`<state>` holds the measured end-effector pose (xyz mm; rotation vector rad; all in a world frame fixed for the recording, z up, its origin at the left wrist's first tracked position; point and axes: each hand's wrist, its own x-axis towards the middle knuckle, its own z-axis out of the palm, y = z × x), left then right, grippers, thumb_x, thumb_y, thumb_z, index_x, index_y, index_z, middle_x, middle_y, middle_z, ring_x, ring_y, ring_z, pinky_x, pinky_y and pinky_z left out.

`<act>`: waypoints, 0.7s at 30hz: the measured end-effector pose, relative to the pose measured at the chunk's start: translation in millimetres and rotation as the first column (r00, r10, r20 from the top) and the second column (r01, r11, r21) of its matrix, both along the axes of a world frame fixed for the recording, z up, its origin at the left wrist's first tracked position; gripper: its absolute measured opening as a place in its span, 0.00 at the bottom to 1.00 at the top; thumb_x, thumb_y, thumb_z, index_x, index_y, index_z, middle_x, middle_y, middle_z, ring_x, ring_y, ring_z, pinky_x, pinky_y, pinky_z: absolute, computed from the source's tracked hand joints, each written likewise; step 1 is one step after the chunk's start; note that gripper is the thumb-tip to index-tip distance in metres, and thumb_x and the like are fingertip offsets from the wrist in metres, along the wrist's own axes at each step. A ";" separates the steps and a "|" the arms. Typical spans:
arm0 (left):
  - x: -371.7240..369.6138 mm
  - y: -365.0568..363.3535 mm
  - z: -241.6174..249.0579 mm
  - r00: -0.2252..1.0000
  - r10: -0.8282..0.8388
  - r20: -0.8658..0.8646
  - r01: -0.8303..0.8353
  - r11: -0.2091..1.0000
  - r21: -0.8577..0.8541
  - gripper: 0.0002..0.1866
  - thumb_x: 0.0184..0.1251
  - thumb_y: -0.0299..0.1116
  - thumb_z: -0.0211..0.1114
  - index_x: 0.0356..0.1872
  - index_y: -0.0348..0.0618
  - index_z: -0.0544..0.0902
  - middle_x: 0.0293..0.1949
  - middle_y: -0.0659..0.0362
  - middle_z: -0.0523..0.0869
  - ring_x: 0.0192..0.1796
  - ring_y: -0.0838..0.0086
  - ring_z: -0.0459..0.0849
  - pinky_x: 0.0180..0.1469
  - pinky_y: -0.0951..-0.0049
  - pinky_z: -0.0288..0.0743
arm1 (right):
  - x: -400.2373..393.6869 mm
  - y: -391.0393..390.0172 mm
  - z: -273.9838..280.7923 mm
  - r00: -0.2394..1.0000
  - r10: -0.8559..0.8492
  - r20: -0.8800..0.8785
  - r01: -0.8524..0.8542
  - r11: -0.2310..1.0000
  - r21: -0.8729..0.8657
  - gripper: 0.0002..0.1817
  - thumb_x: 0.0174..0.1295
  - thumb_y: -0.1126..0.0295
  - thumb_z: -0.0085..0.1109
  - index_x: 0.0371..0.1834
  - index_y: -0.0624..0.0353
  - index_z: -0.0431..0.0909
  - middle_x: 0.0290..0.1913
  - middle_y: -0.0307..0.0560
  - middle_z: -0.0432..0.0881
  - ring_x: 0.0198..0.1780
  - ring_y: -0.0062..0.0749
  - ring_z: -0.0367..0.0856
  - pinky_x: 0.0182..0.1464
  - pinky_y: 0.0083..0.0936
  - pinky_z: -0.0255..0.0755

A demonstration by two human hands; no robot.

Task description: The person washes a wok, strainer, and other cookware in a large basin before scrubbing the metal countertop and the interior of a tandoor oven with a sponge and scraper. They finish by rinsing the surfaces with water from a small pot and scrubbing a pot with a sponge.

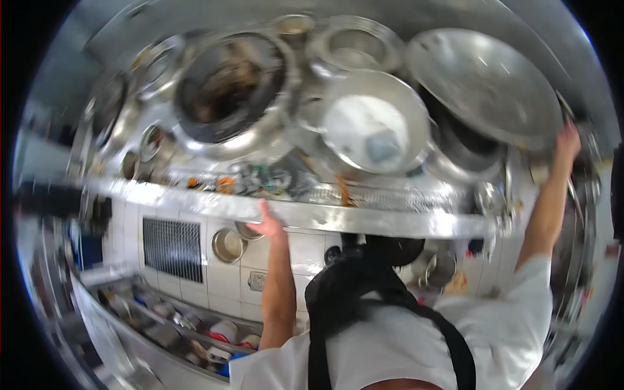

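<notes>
My right hand is stretched out to the far right, closed at the right edge of a large metal wok. The wok sits tilted, and a dark round opening shows beneath its lower side. Motion blur hides the exact finger grip. My left hand is at the front rail of the metal stove counter, with its fingers apart and nothing in it. Left of the wok stands a deep metal pot with white contents and a greyish piece in it.
A dark round burner lies at the left of the stove, with a lidded pot behind. Food scraps lie along the front trough. On the tiled floor are a small pot and a drain grate. A shelf unit stands lower left.
</notes>
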<state>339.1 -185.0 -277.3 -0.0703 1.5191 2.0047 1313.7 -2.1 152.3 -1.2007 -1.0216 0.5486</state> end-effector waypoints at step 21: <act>0.5 15.8 31.6 0.720 -0.473 -0.508 -0.232 0.526 -0.819 0.68 0.48 0.65 0.78 0.81 0.45 0.43 0.77 0.29 0.36 0.74 0.29 0.54 0.73 0.40 0.58 | -120.4 -87.2 -139.6 0.070 -0.583 0.809 0.970 0.228 0.080 0.30 0.59 0.54 0.63 0.64 0.56 0.76 0.55 0.56 0.82 0.60 0.52 0.78 0.65 0.49 0.70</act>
